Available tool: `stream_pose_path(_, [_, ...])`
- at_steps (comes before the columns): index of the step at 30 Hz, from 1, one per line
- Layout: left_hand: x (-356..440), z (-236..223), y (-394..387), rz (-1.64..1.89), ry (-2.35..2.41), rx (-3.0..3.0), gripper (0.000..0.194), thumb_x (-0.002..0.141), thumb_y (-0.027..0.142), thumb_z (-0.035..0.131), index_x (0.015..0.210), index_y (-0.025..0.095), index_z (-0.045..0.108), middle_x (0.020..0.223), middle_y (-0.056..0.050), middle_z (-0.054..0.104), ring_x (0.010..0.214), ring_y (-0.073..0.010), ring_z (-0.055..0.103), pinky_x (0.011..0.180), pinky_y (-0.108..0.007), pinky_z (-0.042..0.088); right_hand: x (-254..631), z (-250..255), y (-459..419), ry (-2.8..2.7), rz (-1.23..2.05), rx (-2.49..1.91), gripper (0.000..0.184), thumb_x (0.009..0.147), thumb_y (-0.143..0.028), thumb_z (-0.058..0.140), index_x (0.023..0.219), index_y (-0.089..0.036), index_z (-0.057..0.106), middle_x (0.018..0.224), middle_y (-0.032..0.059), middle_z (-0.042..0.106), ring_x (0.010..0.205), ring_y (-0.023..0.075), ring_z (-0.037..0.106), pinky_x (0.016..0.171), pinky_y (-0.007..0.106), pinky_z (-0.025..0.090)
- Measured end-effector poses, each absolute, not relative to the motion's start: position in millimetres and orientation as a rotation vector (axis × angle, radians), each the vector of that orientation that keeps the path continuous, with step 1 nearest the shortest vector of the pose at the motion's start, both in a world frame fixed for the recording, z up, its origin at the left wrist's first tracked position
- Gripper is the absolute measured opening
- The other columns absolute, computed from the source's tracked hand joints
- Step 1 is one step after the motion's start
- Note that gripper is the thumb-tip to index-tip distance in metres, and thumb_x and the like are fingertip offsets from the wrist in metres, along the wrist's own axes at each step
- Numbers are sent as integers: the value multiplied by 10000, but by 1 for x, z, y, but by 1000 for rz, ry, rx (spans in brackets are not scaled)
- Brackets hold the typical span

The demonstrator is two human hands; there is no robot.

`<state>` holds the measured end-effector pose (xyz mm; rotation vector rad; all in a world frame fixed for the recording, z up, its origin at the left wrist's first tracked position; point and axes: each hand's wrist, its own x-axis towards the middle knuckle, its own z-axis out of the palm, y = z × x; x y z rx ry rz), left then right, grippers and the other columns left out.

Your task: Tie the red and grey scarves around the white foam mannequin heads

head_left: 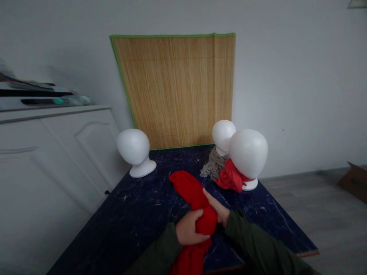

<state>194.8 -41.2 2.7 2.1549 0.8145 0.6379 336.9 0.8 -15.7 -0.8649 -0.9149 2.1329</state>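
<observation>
Both my hands are on a bright red scarf, bunched and folded at the near middle of the table. My left hand is closed around its lower part, thumb on top. Along the right side of the folds lies my right hand, gripping the cloth; some of its fingers are hidden behind it. The scarf's far end rests toward the table's middle, and its near end hangs down at the bottom of the view. To the right, a white foam head wears a red cloth around its neck.
A second foam head stands behind, with a crumpled grey scarf at its base. Another foam head stands at the table's left edge. White cabinets border the dark blue table. A bamboo mat hangs behind.
</observation>
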Motion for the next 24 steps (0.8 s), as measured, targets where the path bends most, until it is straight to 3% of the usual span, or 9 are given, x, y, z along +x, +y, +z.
stream_pose_path(3, [187,-7,-35,552,863,1976,477,547,547,631,824,159,594,771,-43,645,706,-174,587,647,-267,458,341,-20,31,-728,2381,-919,567,812,-616,291,779,-112,549,595,42,600,507,105,557,530,208,456])
stream_pose_path(5, [174,-12,-17,627,1063,1836,505,665,631,451,780,157,580,726,-60,646,637,-162,604,577,-265,466,345,-26,38,-694,2385,-1018,488,837,-559,320,657,-140,495,448,-21,505,376,70,468,408,159,391])
stream_pose_path(8, [143,-14,23,859,1433,1722,506,807,543,215,867,151,529,811,-93,642,640,-162,615,555,-284,474,347,-33,33,-735,2344,-1122,415,846,-482,388,588,-161,437,364,-64,412,280,53,353,296,142,266])
stream_pose_path(11, [100,-13,65,1078,1811,1654,385,784,442,353,966,138,505,982,-120,604,877,-206,591,761,-334,460,345,-34,24,-774,2271,-1144,324,839,-390,455,614,-157,450,374,-70,428,280,44,343,290,132,249])
stream_pose_path(15, [40,-11,103,1247,2267,1531,448,755,332,415,1127,83,444,1190,-184,482,1153,-289,409,965,-412,303,343,-34,22,-804,2222,-1157,269,837,-336,459,640,-152,464,382,-66,439,294,44,360,302,129,264])
stream_pose_path(20, [0,-8,134,1338,2554,1459,614,740,411,449,1204,17,362,1237,-240,420,1178,-345,358,973,-458,261,344,-37,28,-839,2195,-1145,152,779,-295,540,787,-144,519,440,-59,495,302,50,378,316,139,298])
stream_pose_path(24, [-7,-8,157,1389,2632,1451,753,692,543,474,1213,19,329,1211,-249,433,1152,-381,370,944,-501,277,346,-41,39,-937,2321,-1119,238,696,-293,642,833,-123,548,508,-36,549,325,47,409,331,144,308])
